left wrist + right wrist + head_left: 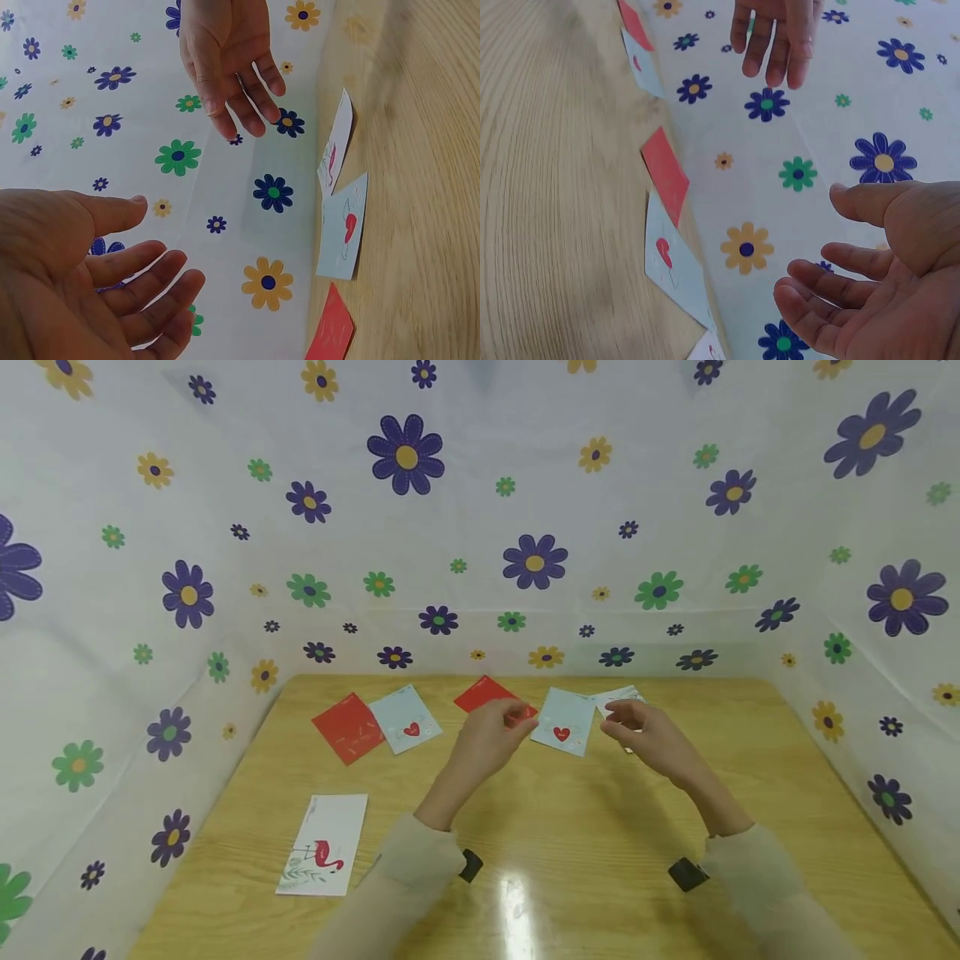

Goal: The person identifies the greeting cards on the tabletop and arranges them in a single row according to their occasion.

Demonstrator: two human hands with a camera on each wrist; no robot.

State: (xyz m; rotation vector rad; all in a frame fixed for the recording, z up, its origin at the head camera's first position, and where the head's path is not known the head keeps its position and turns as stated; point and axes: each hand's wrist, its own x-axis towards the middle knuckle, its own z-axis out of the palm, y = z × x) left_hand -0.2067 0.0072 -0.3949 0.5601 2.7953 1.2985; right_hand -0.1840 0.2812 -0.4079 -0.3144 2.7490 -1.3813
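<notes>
Both hands are raised over the far part of the table, palms facing each other, with nothing held. In the head view my left hand (495, 735) overlaps a red card (480, 692), and my right hand (648, 735) overlaps a white card (618, 695) behind it. Between the hands lies a pale blue card (562, 722) with a red winged heart. The left wrist view shows the left hand (97, 285) with loosely bent fingers. Across from it, the right hand (232, 67) has its fingers extended. In the right wrist view, the right hand's fingers (817, 296) are relaxed and apart.
At the back left, a red card (348, 728) touches or overlaps another pale blue heart card (406, 720). A white flamingo card (324, 845) lies nearer on the left. Flower-printed cloth (465, 510) surrounds the wooden table (570, 843) at the back and sides.
</notes>
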